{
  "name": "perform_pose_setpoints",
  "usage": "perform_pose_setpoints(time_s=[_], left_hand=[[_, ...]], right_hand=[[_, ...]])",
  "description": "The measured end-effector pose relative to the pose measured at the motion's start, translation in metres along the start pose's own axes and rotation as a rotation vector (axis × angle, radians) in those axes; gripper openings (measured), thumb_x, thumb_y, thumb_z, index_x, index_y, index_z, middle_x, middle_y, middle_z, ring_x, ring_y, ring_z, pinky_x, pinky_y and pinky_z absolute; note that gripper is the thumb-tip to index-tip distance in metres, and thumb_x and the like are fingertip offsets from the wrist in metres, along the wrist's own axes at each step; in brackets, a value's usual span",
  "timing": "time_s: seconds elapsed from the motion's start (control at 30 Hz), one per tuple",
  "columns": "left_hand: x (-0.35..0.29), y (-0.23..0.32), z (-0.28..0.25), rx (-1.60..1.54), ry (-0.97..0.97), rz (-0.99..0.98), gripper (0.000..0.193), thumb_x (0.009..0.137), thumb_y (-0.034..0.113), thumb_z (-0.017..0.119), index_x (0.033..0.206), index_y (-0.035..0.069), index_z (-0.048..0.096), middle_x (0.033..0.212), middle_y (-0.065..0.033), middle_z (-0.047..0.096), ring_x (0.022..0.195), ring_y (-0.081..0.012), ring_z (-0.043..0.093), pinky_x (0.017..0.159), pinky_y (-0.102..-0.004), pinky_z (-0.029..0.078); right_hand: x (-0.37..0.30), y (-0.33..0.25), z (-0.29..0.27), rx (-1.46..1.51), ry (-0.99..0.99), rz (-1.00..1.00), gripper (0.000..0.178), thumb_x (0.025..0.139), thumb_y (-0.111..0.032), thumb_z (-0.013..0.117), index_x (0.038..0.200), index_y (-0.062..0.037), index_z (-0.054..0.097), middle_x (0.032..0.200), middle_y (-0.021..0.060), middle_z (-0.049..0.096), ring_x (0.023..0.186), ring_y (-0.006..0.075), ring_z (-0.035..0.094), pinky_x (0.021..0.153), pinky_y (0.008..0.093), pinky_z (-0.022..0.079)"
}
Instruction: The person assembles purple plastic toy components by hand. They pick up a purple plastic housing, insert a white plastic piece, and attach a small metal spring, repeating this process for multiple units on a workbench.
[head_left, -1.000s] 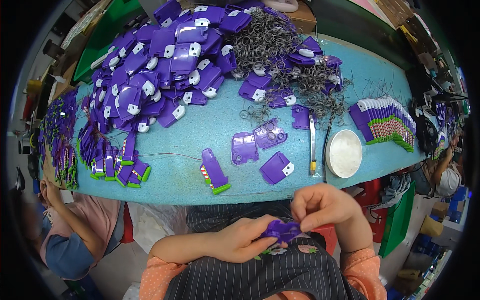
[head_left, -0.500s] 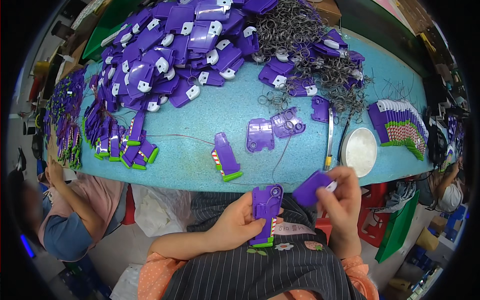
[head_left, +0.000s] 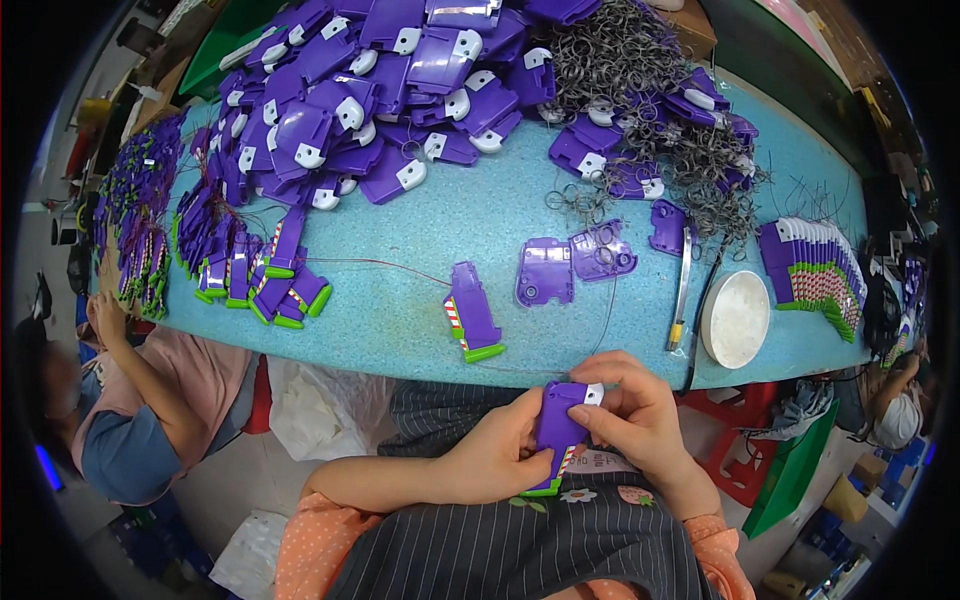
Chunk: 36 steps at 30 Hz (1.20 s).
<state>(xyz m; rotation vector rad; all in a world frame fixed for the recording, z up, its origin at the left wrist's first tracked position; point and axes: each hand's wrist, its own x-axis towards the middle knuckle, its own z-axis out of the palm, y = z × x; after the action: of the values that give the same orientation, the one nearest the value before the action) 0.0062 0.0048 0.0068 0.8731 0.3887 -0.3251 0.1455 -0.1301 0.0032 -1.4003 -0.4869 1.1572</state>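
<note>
In front of my apron, my left hand [head_left: 495, 445] is closed around a purple plastic toy wing part [head_left: 543, 489] with red-and-white striped trim and a green end. A purple cover with a white corner [head_left: 561, 415] lies over its upper portion. My right hand [head_left: 636, 412] pinches that cover near its white corner, thumb on top; its other fingers are partly hidden behind. On the table just beyond lies a similar purple wing part [head_left: 478, 312] with a thin wire. Right of it rest two open purple shells [head_left: 546, 272] [head_left: 604, 250], one with a wire.
A large pile of purple covers [head_left: 330, 110] and a heap of dark metal rings [head_left: 615, 60] stand at the back. At right are a utility knife [head_left: 681, 290], a round white dish [head_left: 735, 320] and stacked wing parts [head_left: 812, 265]. Another person's arm [head_left: 150, 375] is at left.
My right hand has brought the purple cover leftward onto the wing part in my left hand, covering its inside. The whole view has shifted slightly, so the table things appear farther right.
</note>
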Motion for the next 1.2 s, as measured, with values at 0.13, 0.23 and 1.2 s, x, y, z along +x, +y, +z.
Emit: perform_pose_setpoints(time_s=[0.13, 0.23, 1.2], left_hand=[[0.001, -0.005, 0.002, 0.190, 0.082, 0.145, 0.036, 0.092, 0.006, 0.048, 0.125, -0.001, 0.036, 0.098, -0.0104, 0.060, 0.091, -0.0165, 0.062, 0.075, -0.0296, 0.050], [0.000, -0.002, 0.005, 0.379, 0.135, 0.252, 0.032, 0.095, 0.015, 0.046, 0.121, -0.002, 0.039, 0.088, -0.0120, 0.063, 0.080, -0.0184, 0.065, 0.066, -0.0302, 0.050], [0.007, 0.036, -0.014, 0.214, 0.255, 0.645, 0.020, 0.090, 0.004, 0.055, 0.109, -0.002, 0.051, 0.096, -0.0061, 0.060, 0.087, -0.0085, 0.055, 0.076, -0.0240, 0.046]], right_hand=[[-0.005, -0.008, 0.005, -0.064, 0.084, 0.027, 0.035, 0.078, 0.003, 0.067, 0.110, 0.0014, 0.053, 0.111, 0.0119, 0.051, 0.067, 0.0078, 0.059, 0.051, 0.0186, 0.047], [-0.009, -0.007, 0.009, 0.128, 0.178, 0.039, 0.035, 0.078, 0.003, 0.067, 0.108, 0.0009, 0.049, 0.109, 0.0105, 0.051, 0.069, 0.0085, 0.059, 0.054, 0.0194, 0.050], [-0.015, -0.013, -0.002, -0.315, 0.040, -0.131, 0.022, 0.076, -0.010, 0.073, 0.089, 0.0018, 0.061, 0.068, 0.0049, 0.055, 0.052, 0.0066, 0.044, 0.046, 0.0226, 0.036]])
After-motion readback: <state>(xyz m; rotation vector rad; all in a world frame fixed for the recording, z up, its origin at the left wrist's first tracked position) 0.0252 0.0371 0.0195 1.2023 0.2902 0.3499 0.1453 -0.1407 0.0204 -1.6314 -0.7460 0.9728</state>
